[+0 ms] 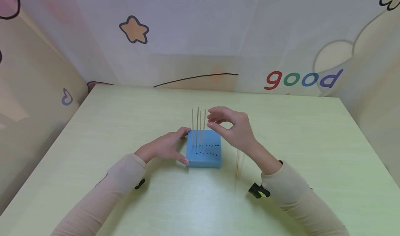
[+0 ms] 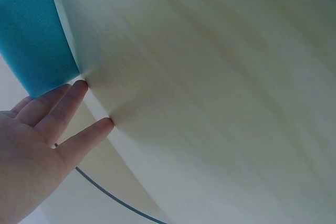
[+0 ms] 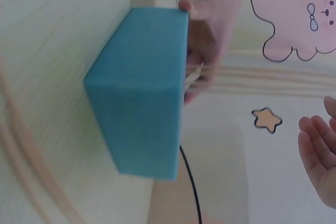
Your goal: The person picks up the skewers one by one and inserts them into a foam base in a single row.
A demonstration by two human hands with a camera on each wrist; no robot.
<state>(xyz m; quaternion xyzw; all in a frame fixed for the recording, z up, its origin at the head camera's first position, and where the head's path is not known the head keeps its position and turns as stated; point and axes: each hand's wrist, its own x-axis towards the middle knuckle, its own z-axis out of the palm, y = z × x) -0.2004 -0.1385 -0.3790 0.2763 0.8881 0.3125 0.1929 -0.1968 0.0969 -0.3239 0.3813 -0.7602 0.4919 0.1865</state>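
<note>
A blue foam block [image 1: 203, 163] sits on the table, its top marked with two rows of dark holes. Several thin wooden sticks [image 1: 192, 124] stand upright in its left part. My left hand [image 1: 167, 146] spreads along the block's left side, thumb at the front corner and a finger at the back corner. In the left wrist view, its fingers [image 2: 60, 114] look fairly straight, some touching the foam. Beside the rightmost stick, my right hand [image 1: 235, 126] hovers above the block's right side, thumb and fingertips apart, nothing between them. The right wrist view catches its fingers [image 3: 319, 148].
A few loose sticks [image 1: 237, 164] lie on the table to the right of the block, partly behind the right forearm. The pale green table [image 1: 131, 107] meets a printed cloth backdrop [image 1: 193, 27] at its far edge. Both wrists wear black straps [image 1: 258, 190].
</note>
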